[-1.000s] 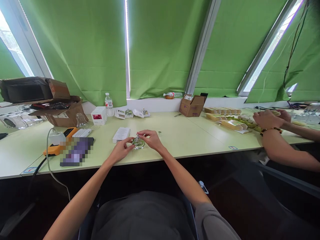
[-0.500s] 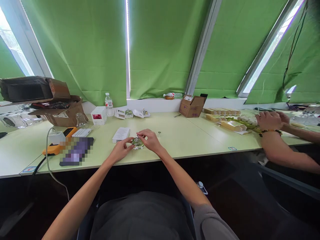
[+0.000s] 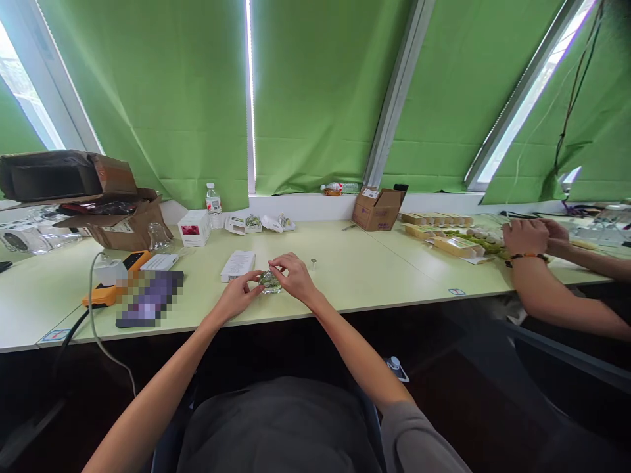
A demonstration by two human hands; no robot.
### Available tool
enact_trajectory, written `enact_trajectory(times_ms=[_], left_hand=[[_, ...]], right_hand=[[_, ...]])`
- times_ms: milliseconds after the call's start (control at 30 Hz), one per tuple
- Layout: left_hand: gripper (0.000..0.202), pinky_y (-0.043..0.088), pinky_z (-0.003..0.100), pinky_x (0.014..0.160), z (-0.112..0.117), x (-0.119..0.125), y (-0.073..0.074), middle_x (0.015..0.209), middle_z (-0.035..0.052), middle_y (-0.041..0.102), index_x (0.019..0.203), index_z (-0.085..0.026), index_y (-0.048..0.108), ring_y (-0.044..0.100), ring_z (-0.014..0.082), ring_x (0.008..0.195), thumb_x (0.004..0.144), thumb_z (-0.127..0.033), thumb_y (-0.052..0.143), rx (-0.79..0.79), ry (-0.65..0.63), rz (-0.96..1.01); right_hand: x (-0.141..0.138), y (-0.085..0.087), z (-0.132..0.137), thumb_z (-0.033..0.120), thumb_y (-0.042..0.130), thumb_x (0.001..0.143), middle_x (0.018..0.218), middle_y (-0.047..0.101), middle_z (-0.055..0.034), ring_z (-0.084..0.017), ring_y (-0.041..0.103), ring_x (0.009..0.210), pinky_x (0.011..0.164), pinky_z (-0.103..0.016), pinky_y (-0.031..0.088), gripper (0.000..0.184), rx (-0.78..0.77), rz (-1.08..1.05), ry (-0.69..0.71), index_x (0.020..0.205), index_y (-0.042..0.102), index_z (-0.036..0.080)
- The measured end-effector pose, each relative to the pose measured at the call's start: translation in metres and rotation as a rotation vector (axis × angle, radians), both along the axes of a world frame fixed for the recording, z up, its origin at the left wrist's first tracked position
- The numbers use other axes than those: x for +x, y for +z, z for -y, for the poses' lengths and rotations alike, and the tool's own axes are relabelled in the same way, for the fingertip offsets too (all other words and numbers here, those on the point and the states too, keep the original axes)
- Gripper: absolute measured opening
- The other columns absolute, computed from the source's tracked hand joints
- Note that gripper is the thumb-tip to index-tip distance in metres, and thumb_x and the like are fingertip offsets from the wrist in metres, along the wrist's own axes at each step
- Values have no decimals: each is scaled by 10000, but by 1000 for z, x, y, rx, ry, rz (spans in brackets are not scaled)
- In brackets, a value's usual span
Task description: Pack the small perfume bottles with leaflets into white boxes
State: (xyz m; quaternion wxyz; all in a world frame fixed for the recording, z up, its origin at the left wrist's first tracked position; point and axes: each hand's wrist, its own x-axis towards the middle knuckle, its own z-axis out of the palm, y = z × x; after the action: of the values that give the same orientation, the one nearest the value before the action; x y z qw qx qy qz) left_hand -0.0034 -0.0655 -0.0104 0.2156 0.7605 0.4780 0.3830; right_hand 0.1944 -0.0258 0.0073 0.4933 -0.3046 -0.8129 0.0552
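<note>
A small, round clear glass bottle (image 3: pixel 270 283) with a green tint stands on the table near its front edge. My left hand (image 3: pixel 238 293) grips it from the left, thumb low and fingers along its side. Over its top, my right hand (image 3: pixel 293 274) has thumb and fingertips pinched together at the neck; the hand covers the bottle's right side. Whether a small part sits in that pinch, I cannot make out. To the right lies a small silvery piece (image 3: pixel 313 263). Behind my left hand rests a white printed carton (image 3: pixel 238 267).
A phone (image 3: pixel 152 299), an orange device (image 3: pixel 103 296) and a pale cable lie left. Cardboard boxes (image 3: pixel 116 226), a white box (image 3: pixel 194 228) and a plastic bottle (image 3: pixel 213 200) stand behind. At right, a co-worker's hands (image 3: pixel 527 236) are near yellow cartons (image 3: pixel 458 247).
My hands keep nearly the same hold on the glass bottle. The whole view has shifted very slightly, and the co-worker's hands have moved a little.
</note>
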Motion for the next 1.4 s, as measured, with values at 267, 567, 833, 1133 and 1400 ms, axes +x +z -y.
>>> enact_trajectory(times_ms=[267,567,833,1133,1400], left_hand=[[493,400,244,542,1,0,1,1050,65,683,1269,-214,581,418,89,509,849,-466,522,1,13,-1],[493,408,253,557,4,0,4,1067,59,682,1278,-229,573,448,98,523,852,-471,517,-4,14,-8],[487,396,247,538,1,-1,0,1048,42,682,1280,-242,572,419,89,502,852,-470,521,-2,4,-5],[485,395,242,544,-2,-2,-3,1057,43,676,1288,-238,559,437,93,514,863,-467,515,13,10,-12],[485,391,238,541,-1,-1,-2,1058,39,673,1283,-241,559,433,87,507,866,-484,513,3,13,-19]], right_hand=[[-2,6,4,242,626,854,894,715,-60,-197,608,809,707,-340,535,85,-94,-76,15,881,703,217],[-7,1,1,343,664,811,895,711,-62,-182,659,827,724,-323,567,151,-227,-235,51,835,674,194],[-5,4,5,296,632,841,887,736,-64,-205,684,833,757,-350,555,123,-187,-224,72,828,707,200],[-9,-2,1,273,648,831,856,720,-70,-216,644,843,735,-365,551,90,-77,-216,-14,778,681,210],[-11,-5,3,288,589,867,923,706,-69,-187,667,839,746,-326,575,119,-130,-239,43,866,662,193]])
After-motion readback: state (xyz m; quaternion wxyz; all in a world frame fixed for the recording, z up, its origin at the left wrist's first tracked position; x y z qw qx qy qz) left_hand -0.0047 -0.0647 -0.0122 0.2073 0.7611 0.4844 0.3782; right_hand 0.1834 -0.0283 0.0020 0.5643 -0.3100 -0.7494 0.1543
